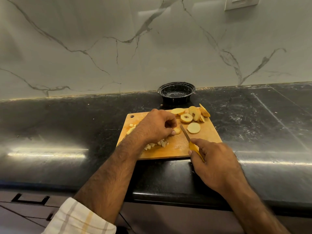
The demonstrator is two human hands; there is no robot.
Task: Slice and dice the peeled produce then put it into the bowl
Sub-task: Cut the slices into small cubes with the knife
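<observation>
A wooden cutting board [207, 137] lies on the black counter. My left hand [155, 126] pinches a pale round slice [177, 130] down on the board's middle. My right hand [216, 162] grips a yellow-handled knife [186, 135], its blade pointing up toward that slice. Several round slices [190, 116] lie at the board's far right corner, and one slice [193, 127] sits alone beside the blade. Diced white pieces [157, 144] lie under my left wrist, with more dice [131, 128] at the board's left edge. A black bowl [176, 92] stands behind the board, against the wall.
The dark counter [67, 125] stretches left and right of the board. A marble-patterned wall [118, 48] rises behind it. A wall socket [241, 2] is at the top right. Drawer fronts [30, 200] show below the counter edge.
</observation>
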